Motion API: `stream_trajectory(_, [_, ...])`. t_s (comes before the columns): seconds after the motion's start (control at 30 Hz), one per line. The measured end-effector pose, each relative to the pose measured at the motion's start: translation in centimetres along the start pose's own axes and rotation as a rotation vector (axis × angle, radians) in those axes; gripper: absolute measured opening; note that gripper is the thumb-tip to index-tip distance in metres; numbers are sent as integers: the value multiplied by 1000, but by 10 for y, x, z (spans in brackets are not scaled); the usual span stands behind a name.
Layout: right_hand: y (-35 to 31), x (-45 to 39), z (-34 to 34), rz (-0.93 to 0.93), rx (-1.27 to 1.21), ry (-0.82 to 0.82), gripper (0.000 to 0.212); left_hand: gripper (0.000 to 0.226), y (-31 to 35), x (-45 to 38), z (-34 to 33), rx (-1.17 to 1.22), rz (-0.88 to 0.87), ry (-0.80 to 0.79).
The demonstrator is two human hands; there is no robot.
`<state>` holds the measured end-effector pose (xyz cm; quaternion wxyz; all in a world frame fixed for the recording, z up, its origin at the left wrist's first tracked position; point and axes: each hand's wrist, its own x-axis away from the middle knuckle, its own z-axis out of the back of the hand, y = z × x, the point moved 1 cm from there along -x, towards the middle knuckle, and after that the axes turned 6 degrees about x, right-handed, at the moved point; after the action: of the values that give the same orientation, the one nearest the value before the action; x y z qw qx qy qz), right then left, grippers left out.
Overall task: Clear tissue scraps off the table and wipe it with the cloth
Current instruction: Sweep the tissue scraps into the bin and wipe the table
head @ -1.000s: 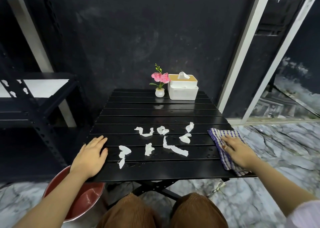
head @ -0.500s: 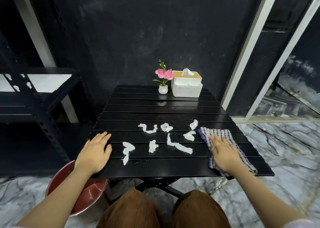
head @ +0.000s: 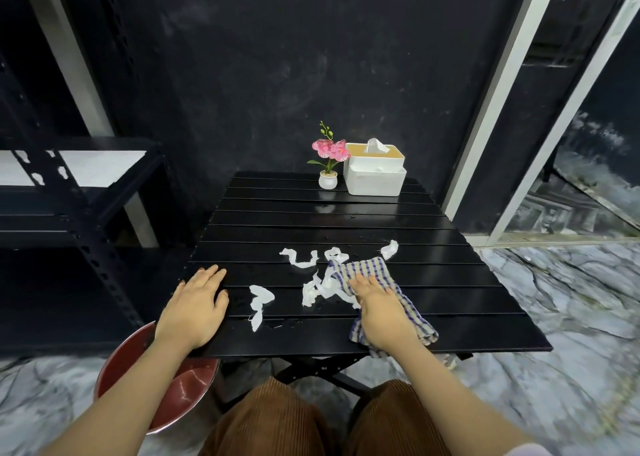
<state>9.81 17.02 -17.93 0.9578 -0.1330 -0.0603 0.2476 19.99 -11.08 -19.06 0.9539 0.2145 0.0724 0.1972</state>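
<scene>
Head view: right hand point(head: 377, 311) pressed flat, fingers point(head: 360, 284) spread, pinning the striped cloth point(head: 372, 272) to the black slatted worktop point(head: 346, 220); not gripping it. Cloth's leading edge touching several tissue scraps point(head: 299, 259) mid-worktop, one scrap point(head: 390, 248) just beyond its far corner. Left hand point(head: 195, 308) open, palm down at the near-left edge, above a red bowl point(head: 166, 396) on the floor. Likely risks: scraps catching in the slat gaps, smearing if damp, or missing the bowl when pushed off.
</scene>
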Motion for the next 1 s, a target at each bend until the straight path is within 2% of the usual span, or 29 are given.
stream_trajectory(0.1, [0,-1,2,-3,-112,56,62,50,1,0,1,-8,-1,-6])
stream_trajectory(0.23, [7,2,13,-102,-320,136,50,51,2,1,3,-23,6,-44])
stream_trajectory(0.43, [46,-7,37,-280,-587,384,39,49,10,-19,18,-37,4,-84])
stream_trajectory(0.6, [92,-16,69,-403,-543,517,40,48,19,-51,22,-5,-6,-77])
stream_trajectory(0.77, [123,-23,76,-436,-393,522,40,49,29,-71,9,17,-26,-77])
stream_trajectory(0.87, [136,-27,63,-402,-255,375,35,50,26,-74,-1,-19,-52,-78])
stream_trajectory(1.0, [146,-30,50,-264,-110,233,35,51,20,-76,-9,26,-48,-74])
